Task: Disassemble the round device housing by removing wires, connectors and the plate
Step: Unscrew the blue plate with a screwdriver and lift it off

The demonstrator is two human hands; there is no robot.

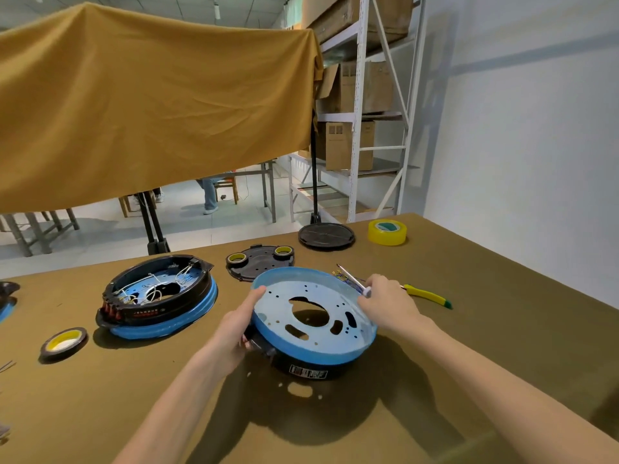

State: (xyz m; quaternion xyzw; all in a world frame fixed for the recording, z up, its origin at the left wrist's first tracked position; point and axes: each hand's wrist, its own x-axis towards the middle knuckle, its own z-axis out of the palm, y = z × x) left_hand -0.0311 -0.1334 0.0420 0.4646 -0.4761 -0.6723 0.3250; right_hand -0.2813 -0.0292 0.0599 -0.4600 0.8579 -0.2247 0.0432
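A round device housing (311, 333) with a blue rim, a black base and a pale perforated plate (315, 299) inside is lifted and tilted above the table. My left hand (239, 326) grips its left edge, thumb over the rim. My right hand (385, 303) holds its right rim and also pinches a screwdriver (351, 279) whose shaft points up and left. A second round housing (160, 296), still full of white wires, lies on the table to the left.
On the olive table (469, 329) lie a black cover (261, 262) with two tape rolls, a black round lid (326, 236), a yellow tape roll (387, 232), a dark tape roll (63, 343) and yellow-handled pliers (428, 294). Metal shelving with boxes (355, 128) stands behind.
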